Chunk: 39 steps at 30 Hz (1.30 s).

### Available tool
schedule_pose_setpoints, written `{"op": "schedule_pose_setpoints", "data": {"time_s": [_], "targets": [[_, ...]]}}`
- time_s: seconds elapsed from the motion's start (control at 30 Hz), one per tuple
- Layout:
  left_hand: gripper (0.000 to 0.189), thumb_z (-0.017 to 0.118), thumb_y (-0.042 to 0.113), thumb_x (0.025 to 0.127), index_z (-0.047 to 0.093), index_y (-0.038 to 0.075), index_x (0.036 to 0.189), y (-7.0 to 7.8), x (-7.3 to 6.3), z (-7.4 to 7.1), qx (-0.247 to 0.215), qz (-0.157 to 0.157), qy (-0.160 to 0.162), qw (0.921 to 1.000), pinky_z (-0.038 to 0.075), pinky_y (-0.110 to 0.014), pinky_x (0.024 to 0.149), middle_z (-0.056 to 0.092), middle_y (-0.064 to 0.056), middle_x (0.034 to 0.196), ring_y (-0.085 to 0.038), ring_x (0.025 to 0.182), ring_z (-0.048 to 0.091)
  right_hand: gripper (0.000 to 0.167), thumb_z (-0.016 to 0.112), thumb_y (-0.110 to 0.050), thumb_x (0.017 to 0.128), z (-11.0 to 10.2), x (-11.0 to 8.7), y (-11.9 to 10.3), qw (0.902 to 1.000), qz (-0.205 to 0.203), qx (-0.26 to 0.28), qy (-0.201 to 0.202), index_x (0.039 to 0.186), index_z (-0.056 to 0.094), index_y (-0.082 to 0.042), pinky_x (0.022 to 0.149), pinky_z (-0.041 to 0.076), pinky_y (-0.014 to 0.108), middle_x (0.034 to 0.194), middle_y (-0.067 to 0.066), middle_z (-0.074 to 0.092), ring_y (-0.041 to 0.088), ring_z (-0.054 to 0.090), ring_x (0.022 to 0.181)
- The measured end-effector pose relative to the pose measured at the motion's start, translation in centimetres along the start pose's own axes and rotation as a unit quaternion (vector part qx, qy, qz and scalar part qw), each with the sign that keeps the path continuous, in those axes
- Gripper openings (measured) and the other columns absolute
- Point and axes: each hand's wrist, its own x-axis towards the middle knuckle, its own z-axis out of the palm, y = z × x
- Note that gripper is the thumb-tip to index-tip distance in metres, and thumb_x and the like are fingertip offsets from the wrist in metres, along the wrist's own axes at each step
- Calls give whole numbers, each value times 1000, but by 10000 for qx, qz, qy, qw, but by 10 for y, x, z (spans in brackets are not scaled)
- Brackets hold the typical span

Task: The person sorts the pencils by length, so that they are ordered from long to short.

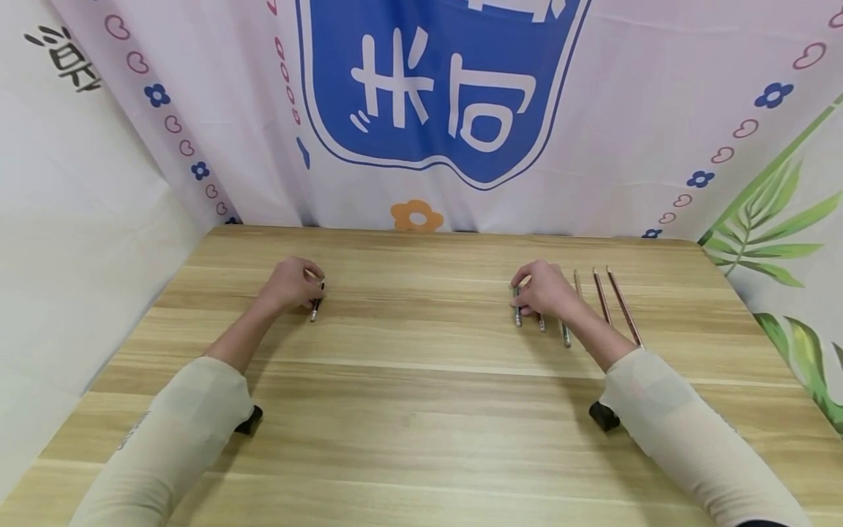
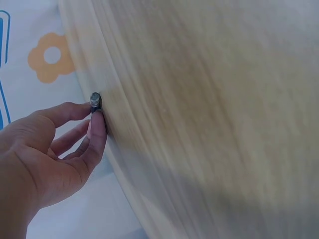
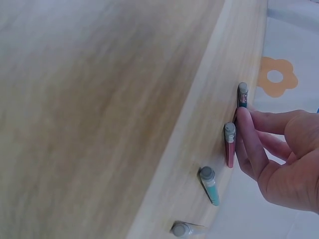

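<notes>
On the left side of the table, my left hand (image 1: 293, 285) pinches a dark pencil (image 1: 316, 307) between thumb and fingers. Its silver eraser end (image 2: 95, 97) points toward me, low over the wood. My right hand (image 1: 543, 288) pinches a dark green pencil (image 3: 242, 95) at the left end of a row. Beside those fingers lies a red pencil (image 3: 230, 147), then a teal pencil (image 3: 211, 189). Two longer reddish-brown pencils (image 1: 601, 289) (image 1: 622, 304) lie farther right, partly behind the right forearm. The hand covers the middle of several pencils.
The wood-grain table (image 1: 408, 424) extends between and in front of both hands. A printed curtain (image 1: 263, 183) hangs along its back edge. A black wrist device (image 1: 604, 416) shows under the right sleeve, and another (image 1: 249, 421) under the left.
</notes>
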Motion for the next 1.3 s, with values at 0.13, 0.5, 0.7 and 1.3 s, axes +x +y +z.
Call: {"op": "schedule_pose_setpoints", "data": {"time_s": [0.13,0.5,0.7,1.3], "targets": [[38,69,-6,88,60,-18,123,1,-1,0,-3,-9,-35,10000,64,-26,60,63,-20,95,-14,61,67,37,78,7,88,1,1,1,10000,23,30,9,122,64,10,54,60,21,86,14,68,9,66,57],[37,66,-4,89,61,-17,124,6,0,3,50,-226,90,9997,64,-28,60,69,-31,106,-17,64,69,36,77,7,88,1,0,1,9999,67,70,41,122,63,10,54,60,20,87,15,71,9,66,58],[35,67,-2,87,64,-14,120,10,4,6,23,-215,154,9996,63,-27,59,72,-27,102,-14,66,67,35,77,6,89,1,0,1,9999,66,73,30,121,64,10,54,59,20,86,15,71,9,66,57],[35,64,-10,89,59,-18,123,26,13,22,-1303,29,-278,9911,59,-22,53,64,-8,84,-10,59,60,32,76,6,89,0,1,2,9998,79,155,1,119,65,8,54,60,21,85,13,70,10,67,57]]}}
